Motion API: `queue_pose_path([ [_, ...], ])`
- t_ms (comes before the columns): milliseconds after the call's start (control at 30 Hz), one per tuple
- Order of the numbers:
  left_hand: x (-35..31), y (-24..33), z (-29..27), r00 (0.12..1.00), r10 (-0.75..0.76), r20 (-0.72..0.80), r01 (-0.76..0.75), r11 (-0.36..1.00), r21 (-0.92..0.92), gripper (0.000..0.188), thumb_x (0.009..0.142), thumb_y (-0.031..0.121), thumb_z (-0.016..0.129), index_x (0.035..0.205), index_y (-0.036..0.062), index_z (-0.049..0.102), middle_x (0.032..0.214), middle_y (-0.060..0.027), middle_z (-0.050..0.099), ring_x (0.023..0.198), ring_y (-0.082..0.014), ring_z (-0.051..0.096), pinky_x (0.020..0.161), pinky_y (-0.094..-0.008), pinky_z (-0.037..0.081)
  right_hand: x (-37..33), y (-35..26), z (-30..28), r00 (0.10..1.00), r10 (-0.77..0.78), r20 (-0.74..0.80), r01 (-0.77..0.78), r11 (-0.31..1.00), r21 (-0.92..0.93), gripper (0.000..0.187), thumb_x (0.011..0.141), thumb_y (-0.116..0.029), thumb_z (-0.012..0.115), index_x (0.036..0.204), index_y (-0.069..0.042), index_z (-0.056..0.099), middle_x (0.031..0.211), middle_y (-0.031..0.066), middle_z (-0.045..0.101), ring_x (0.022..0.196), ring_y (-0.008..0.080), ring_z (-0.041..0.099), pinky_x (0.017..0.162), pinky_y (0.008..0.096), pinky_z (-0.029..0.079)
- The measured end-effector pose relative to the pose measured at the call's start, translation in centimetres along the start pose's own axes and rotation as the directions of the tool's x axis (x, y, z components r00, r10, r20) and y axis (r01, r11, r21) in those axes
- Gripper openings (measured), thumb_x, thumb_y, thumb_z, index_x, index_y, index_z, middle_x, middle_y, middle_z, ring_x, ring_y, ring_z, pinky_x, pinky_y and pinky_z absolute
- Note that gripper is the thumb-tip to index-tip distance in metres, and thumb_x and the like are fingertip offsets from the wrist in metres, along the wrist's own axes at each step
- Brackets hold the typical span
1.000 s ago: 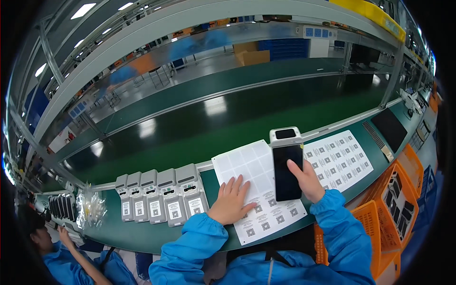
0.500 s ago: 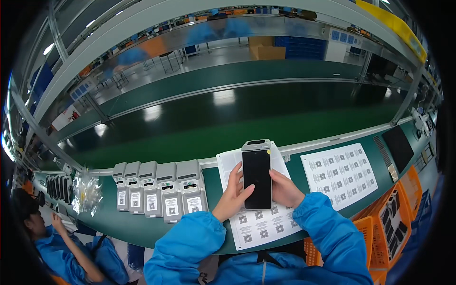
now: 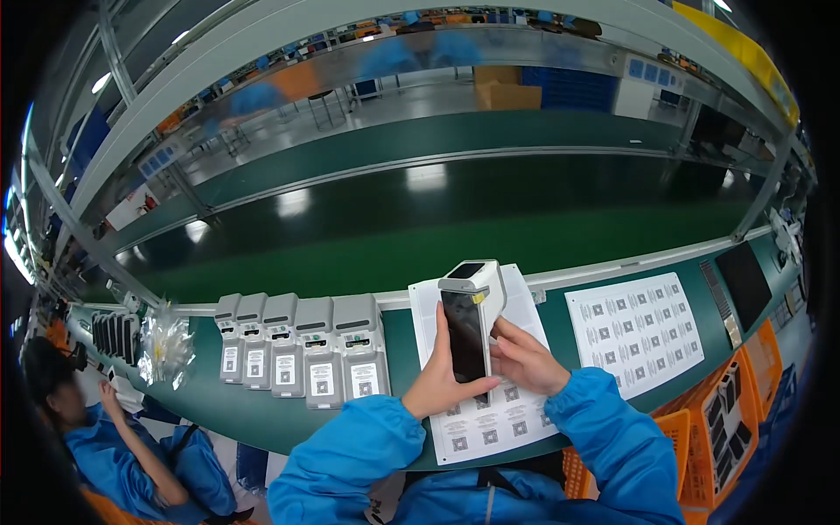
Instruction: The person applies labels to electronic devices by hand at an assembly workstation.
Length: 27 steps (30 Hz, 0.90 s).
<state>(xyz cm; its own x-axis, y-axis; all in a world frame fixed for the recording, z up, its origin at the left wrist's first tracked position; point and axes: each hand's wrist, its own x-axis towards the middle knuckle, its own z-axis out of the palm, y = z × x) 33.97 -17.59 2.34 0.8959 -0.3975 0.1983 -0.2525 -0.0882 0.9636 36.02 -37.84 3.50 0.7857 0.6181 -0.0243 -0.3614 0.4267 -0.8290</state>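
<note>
A handheld payment terminal (image 3: 464,337) with a black screen and a pale grey body is held up over the table. My left hand (image 3: 437,372) grips it along the left side and lower end, the thumb across the bottom of the screen. At its right edge, my right hand (image 3: 532,360) has its fingers bent against the side; their tips are partly hidden. The terminal is turned so that its grey right side shows, with a small yellow sticker near the screen's top. Below it lies a white sheet of printed code labels (image 3: 477,444).
Several grey terminals (image 3: 359,337) lie face down in a row at left, beside clear plastic bags (image 3: 166,350). Another label sheet (image 3: 634,328) and a black pad (image 3: 744,280) lie at right. Orange crates (image 3: 691,468) stand lower right. A co-worker (image 3: 131,437) sits at far left.
The terminal has been turned from facing me to tilted, showing its right side. My right fingers have curled in beside it. The whole view has shifted slightly.
</note>
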Motion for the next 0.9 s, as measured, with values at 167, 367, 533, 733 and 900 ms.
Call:
queue_pose_path([
  [167, 0.2, -0.1, 0.1, 0.997, -0.053, -0.052, 0.044, 0.986, -0.163, 0.108, 0.091, 0.016, 0.073, 0.163, 0.0065, -0.007, 0.158, -0.0212, 0.032, 0.137, -0.0318, 0.048, 0.111, -0.0418, 0.044, -0.5, -0.1, -0.3, 0.999, -0.044, 0.017, 0.047, 0.943, -0.33, 0.067, 0.107, -0.013, 0.047, 0.164, -0.006, 0.012, 0.161, 0.0207, 0.033, 0.143, 0.0323, 0.045, 0.115, 0.0425, 0.043],
  [367, -0.4, -1.2, -2.3, 0.931, -0.322, 0.173, 0.333, 0.551, -0.765, 0.062, 0.098, 0.03, 0.05, 0.15, -0.0008, 0.041, 0.142, -0.0206, 0.055, 0.114, -0.0249, 0.062, 0.097, -0.0379, 0.054, -0.4, -0.5, -1.0, 0.987, -0.159, -0.006, 0.148, 0.931, -0.332, 0.055, 0.102, -0.004, 0.056, 0.154, 0.0, 0.037, 0.145, 0.019, 0.052, 0.124, 0.0251, 0.062, 0.102, 0.0345, 0.052],
  [533, -0.2, -0.5, -2.5, 0.912, -0.317, 0.261, 0.387, 0.448, -0.806, 0.066, 0.099, 0.036, 0.042, 0.153, -0.0026, 0.037, 0.148, -0.024, 0.051, 0.123, -0.0289, 0.06, 0.095, -0.0403, 0.057, -0.1, -0.1, -0.7, 0.967, -0.226, -0.121, 0.178, 0.931, -0.319, 0.033, 0.1, -0.002, 0.06, 0.131, 0.0, 0.052, 0.125, 0.0115, 0.06, 0.105, 0.0145, 0.064, 0.097, 0.0284, 0.052],
  [733, -0.3, -0.2, -2.1, 0.888, -0.312, 0.338, 0.45, 0.44, -0.777, 0.069, 0.099, 0.034, 0.04, 0.156, -0.0044, 0.03, 0.15, -0.0265, 0.048, 0.136, -0.036, 0.053, 0.105, -0.0434, 0.051, 0.1, 0.8, -2.1, 0.962, -0.254, -0.103, 0.206, 0.917, -0.343, 0.03, 0.099, -0.001, 0.06, 0.126, -0.001, 0.048, 0.115, 0.0075, 0.054, 0.116, 0.0151, 0.058, 0.095, 0.0319, 0.053],
  [900, -0.2, -0.3, -1.7, 0.876, -0.37, 0.309, 0.451, 0.405, -0.795, 0.072, 0.098, 0.037, 0.037, 0.156, -0.0053, 0.029, 0.149, -0.0295, 0.047, 0.133, -0.039, 0.054, 0.113, -0.0457, 0.044, 0.2, 0.4, -1.0, 0.961, -0.241, -0.134, 0.191, 0.933, -0.306, 0.033, 0.097, 0.0, 0.062, 0.127, -0.001, 0.048, 0.114, 0.0074, 0.054, 0.112, 0.0144, 0.059, 0.094, 0.0307, 0.053],
])
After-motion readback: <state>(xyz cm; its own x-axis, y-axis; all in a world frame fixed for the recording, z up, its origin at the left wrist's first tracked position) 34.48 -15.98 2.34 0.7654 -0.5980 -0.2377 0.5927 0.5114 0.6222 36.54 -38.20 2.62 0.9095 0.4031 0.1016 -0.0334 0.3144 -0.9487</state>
